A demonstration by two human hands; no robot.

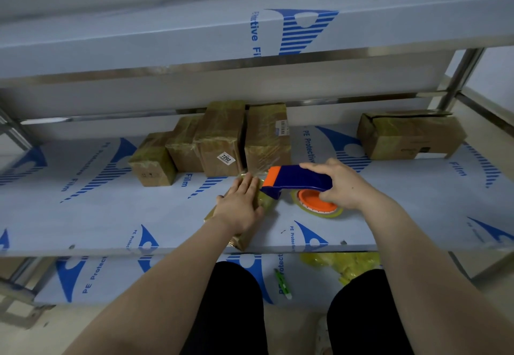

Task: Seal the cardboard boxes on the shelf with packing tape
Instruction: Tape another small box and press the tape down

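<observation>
A left hand (242,201) lies flat, fingers straight, on a small box (244,239) at the shelf's (139,215) near edge, while the right hand (342,185) grips a tape dispenser (294,180) at its far end. Four boxes (222,137) behind look already taped; a lone box (409,137) far right, flap gaping, appears left to seal.

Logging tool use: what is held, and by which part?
The right grip holds the blue and orange plastic tape dispenser by its handle; the left grip lies flat on a brown cardboard box.
</observation>
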